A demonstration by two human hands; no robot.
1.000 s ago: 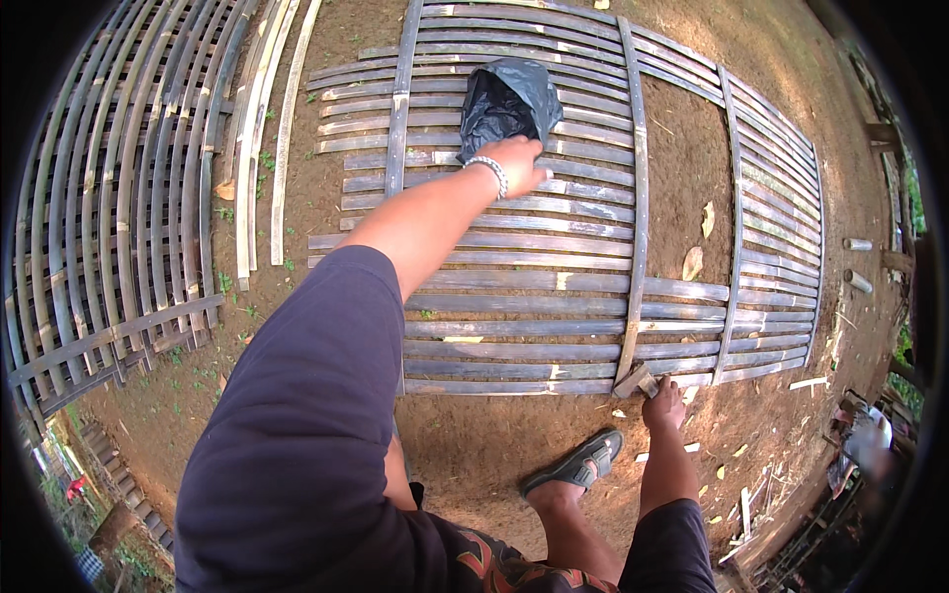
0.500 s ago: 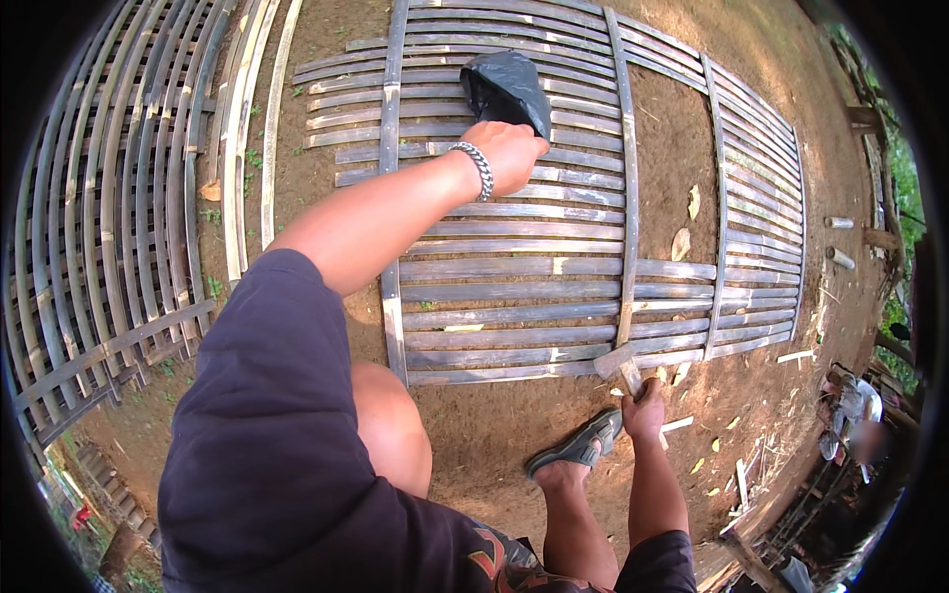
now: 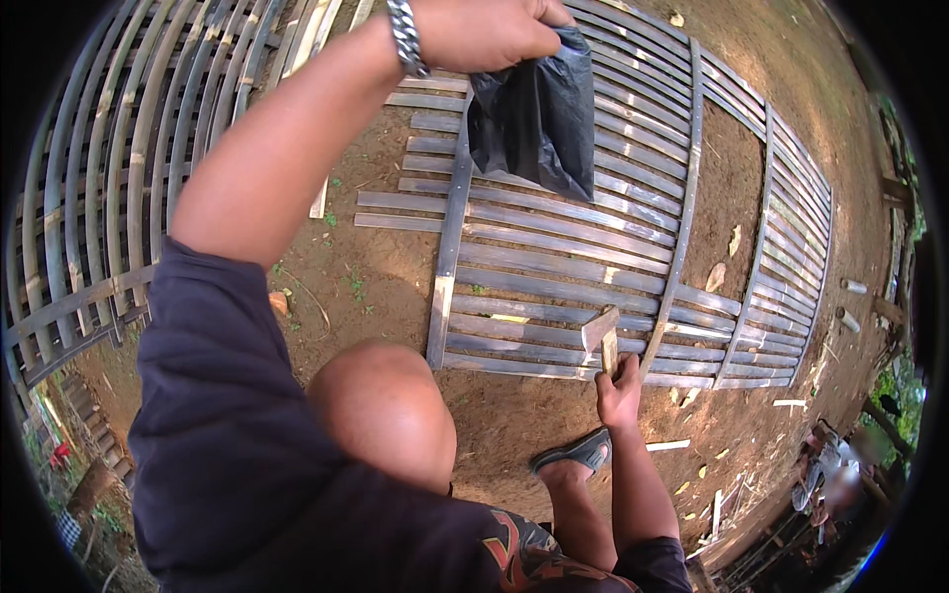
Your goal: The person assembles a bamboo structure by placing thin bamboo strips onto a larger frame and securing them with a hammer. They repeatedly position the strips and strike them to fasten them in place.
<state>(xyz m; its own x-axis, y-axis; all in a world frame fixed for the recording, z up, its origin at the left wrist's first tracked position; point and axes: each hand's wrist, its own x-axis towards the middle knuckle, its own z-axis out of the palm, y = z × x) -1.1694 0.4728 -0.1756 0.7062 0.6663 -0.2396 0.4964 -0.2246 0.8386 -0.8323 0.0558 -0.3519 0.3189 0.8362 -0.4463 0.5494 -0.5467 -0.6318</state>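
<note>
My left hand [image 3: 499, 35], with a silver chain bracelet at its wrist, is closed on the top of a black plastic bag [image 3: 539, 124]. The bag hangs from the fingers in front of a bamboo slat panel [image 3: 554, 252] that lies on the ground. Down by the panel's near edge, my right hand [image 3: 620, 393] is wrapped round the wooden handle of a hammer [image 3: 600, 328]. The hammer's blocky brown head points up, over the slats. What the bag contains, if anything, is hidden.
A second bamboo slat panel [image 3: 109, 148] stretches along the left side. Brown dirt ground [image 3: 395, 287] shows between the panels. On the right are two short cylinders [image 3: 848, 318], scattered bamboo pieces [image 3: 670, 445] and a person [image 3: 825, 479] near a pile of wood.
My left hand has lifted the black bag off the slats, toward me and up, so it now hangs down. My right hand has shifted slightly left, raising the hammer.
</note>
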